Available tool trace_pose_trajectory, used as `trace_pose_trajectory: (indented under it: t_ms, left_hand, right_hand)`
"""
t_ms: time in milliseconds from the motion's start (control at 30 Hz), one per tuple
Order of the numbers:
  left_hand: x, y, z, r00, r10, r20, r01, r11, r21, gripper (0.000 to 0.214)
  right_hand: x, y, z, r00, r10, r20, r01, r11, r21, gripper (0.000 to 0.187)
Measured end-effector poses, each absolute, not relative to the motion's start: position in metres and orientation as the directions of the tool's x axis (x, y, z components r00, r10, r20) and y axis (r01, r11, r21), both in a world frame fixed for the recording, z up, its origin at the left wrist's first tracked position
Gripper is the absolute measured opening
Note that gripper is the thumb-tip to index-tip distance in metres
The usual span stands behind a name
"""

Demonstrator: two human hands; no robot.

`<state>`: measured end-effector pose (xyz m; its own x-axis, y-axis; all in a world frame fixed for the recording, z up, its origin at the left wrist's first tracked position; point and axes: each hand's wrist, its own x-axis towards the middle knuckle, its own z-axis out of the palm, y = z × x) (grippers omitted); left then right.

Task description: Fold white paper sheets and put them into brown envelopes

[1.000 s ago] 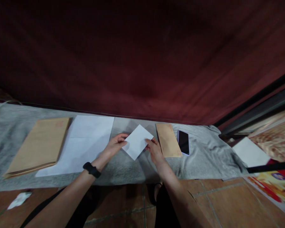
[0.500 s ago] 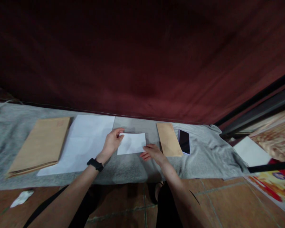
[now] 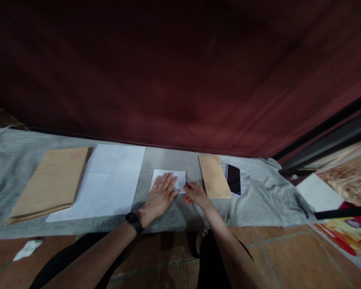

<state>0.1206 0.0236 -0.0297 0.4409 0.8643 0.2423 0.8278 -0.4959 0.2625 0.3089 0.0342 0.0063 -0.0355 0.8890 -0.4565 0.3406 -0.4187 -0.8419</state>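
A small folded white sheet of paper point(image 3: 181, 178) lies on the grey cloth in front of me. My left hand point(image 3: 160, 196), with a dark watch on its wrist, rests flat on it with fingers stretched out, covering much of its left and middle. At the paper's lower right edge, my right hand point(image 3: 196, 193) has its thumb and fingers closed on the border. Just right of that hand lies a narrow brown envelope point(image 3: 215, 176). Larger white sheets point(image 3: 111, 184) are spread left of my left hand.
Brown envelopes are stacked point(image 3: 52, 180) at the far left, partly over the white sheets. A phone point(image 3: 234, 179) lies beside the narrow envelope. Grey cloth point(image 3: 264, 196) covers the bench, and a dark red curtain point(image 3: 180, 80) hangs behind. A crumpled white tissue point(image 3: 28, 249) is on the tiled floor.
My left hand has moved from the paper's upper left corner to lie flat across it. My right hand's fingers have closed at the right edge. The paper has barely shifted.
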Motion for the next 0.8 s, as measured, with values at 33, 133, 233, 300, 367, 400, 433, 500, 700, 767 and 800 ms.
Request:
trace_pose_trajectory:
  t_ms: [33,133,233,300,367,400,433,500,700,767,800]
  left_hand:
    - [0.121,0.023,-0.030,0.433,0.869,0.241,0.836,-0.487,0.252,0.055]
    - [0.122,0.024,-0.030,0.410,0.880,0.239,0.853,-0.463,0.240,0.053]
    - [0.124,0.025,-0.030,0.401,0.885,0.235,0.855,-0.454,0.250,0.053]
    - [0.125,0.025,-0.031,0.399,0.887,0.233,0.854,-0.452,0.256,0.054]
    - [0.125,0.026,-0.032,0.394,0.889,0.235,0.857,-0.447,0.257,0.055]
    - [0.126,0.026,-0.033,0.390,0.890,0.237,0.858,-0.444,0.258,0.056]
    - [0.125,0.027,-0.034,0.385,0.892,0.238,0.859,-0.440,0.260,0.056]
    - [0.124,0.029,-0.034,0.369,0.898,0.239,0.865,-0.426,0.265,0.056]
    - [0.113,0.035,-0.031,0.290,0.935,0.204,0.899,-0.339,0.278,0.062]
    - [0.109,0.036,-0.031,0.271,0.943,0.192,0.906,-0.317,0.279,0.064]
    - [0.107,0.037,-0.031,0.264,0.946,0.189,0.909,-0.309,0.278,0.065]
  right_hand:
    - [0.311,0.034,0.007,0.020,0.912,-0.410,0.395,-0.384,-0.835,0.016]
    - [0.312,0.035,0.009,0.146,0.984,-0.105,0.671,-0.177,-0.720,0.020]
    - [0.303,0.034,0.005,-0.031,0.990,0.138,0.816,0.105,-0.568,0.037]
    - [0.294,0.033,-0.003,-0.193,0.964,0.183,0.824,0.261,-0.503,0.043]
    - [0.287,0.031,-0.013,-0.284,0.943,0.174,0.849,0.331,-0.412,0.047]
    - [0.285,0.030,-0.017,-0.296,0.941,0.162,0.865,0.336,-0.373,0.049]
    - [0.284,0.029,-0.021,-0.297,0.942,0.153,0.879,0.333,-0.341,0.050]
    - [0.284,0.028,-0.026,-0.289,0.946,0.145,0.900,0.321,-0.296,0.052]
    - [0.291,0.030,-0.030,-0.256,0.954,0.156,0.925,0.289,-0.249,0.056]
    - [0.294,0.032,-0.030,-0.247,0.956,0.157,0.928,0.280,-0.244,0.056]
    - [0.296,0.032,-0.031,-0.244,0.957,0.157,0.930,0.276,-0.243,0.056]
